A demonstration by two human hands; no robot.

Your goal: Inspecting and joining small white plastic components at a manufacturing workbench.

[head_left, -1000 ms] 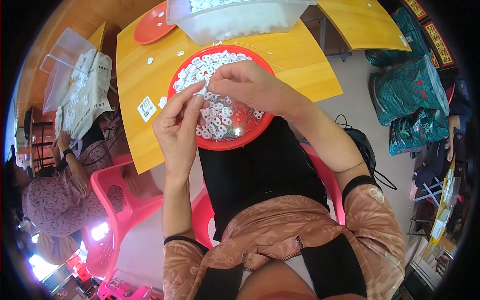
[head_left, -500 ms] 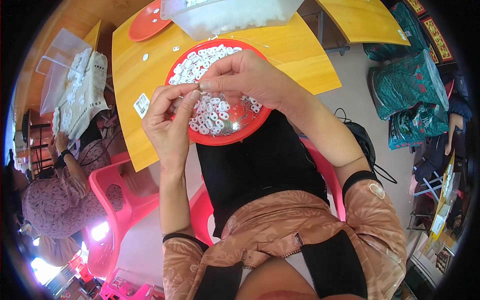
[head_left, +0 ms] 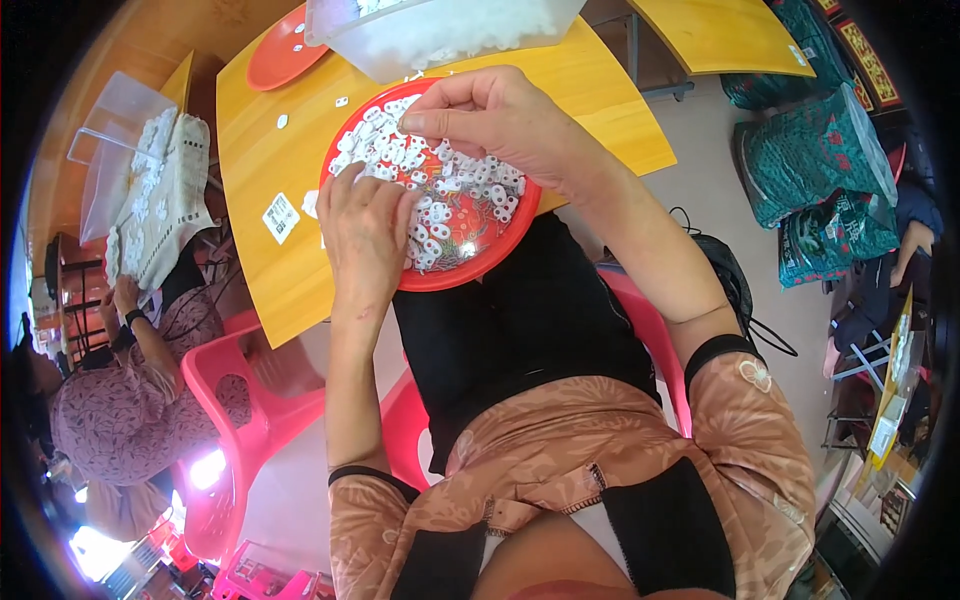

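A round red tray (head_left: 500, 262) holds many small white oval plastic pieces (head_left: 375, 138), each with two holes, and a scatter of thin metal pins (head_left: 470, 212). My left hand (head_left: 365, 225) is over the tray's left side, back up, its bent fingers apart and reaching down toward the pieces; the fingertips are partly hidden. Just left of it, by the rim, a white piece shows. Above the far part of the tray my right hand (head_left: 475, 118) is closed, thumb against forefinger in a pinch. Whatever tiny thing is between them is too small to name.
The tray rests on a yellow table (head_left: 270, 300) at its near edge. Beyond stand a clear plastic bin (head_left: 440, 45) of white pieces and a red plate (head_left: 278, 62). A white label (head_left: 281, 217) lies left. Another person sits at left; green sacks (head_left: 815, 170) stand right.
My hands have come apart from fingertip contact. The left has turned palm down and dropped onto the tray's left side; the right has risen slightly, still pinched.
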